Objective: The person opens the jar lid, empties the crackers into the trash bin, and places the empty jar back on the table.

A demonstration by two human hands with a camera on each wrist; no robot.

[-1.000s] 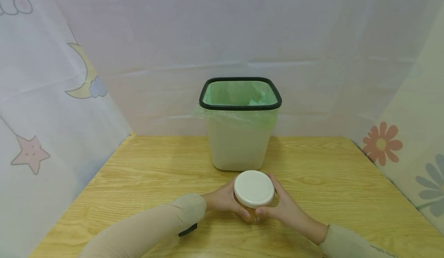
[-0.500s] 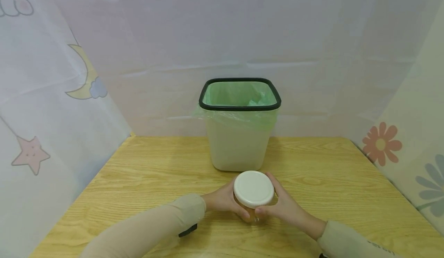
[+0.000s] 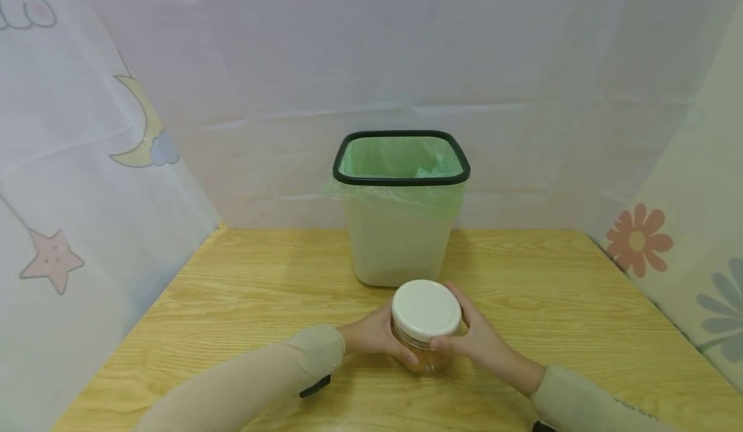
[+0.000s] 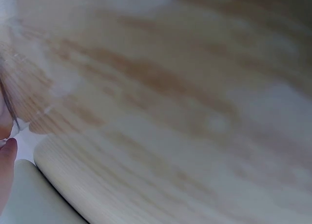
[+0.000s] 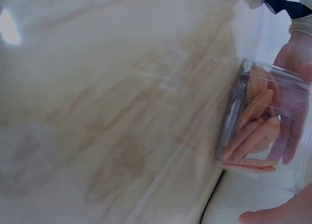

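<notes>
In the head view, most fingers of the left hand [image 3: 377, 340] are hidden behind the clear jar [image 3: 427, 358], and its lower part is partly masked by thumbs. The left wrist view is nearly all blurred worktop [image 3: 261, 277], with only a slice of jar and a fingertip at the edge; the right wrist view cuts the jar off at its side but shows orange pieces [image 5: 253, 131] inside — exactly what they are is hard to tell.

The left grip is curled round the jar's body, thumb in front. The right grip of the right hand [image 3: 482, 343] spans the white lid [image 3: 426, 308], thumb at its near rim and fingers at the far right; a strip of neck shows beneath it, though whether lid and jar touch is unclear.

The jar is upright near the worktop's front — just beyond it stands a pale bin [image 3: 400, 245] with a green liner [image 3: 383, 155], behind which hangs a cloth backdrop [image 3: 278, 64].
</notes>
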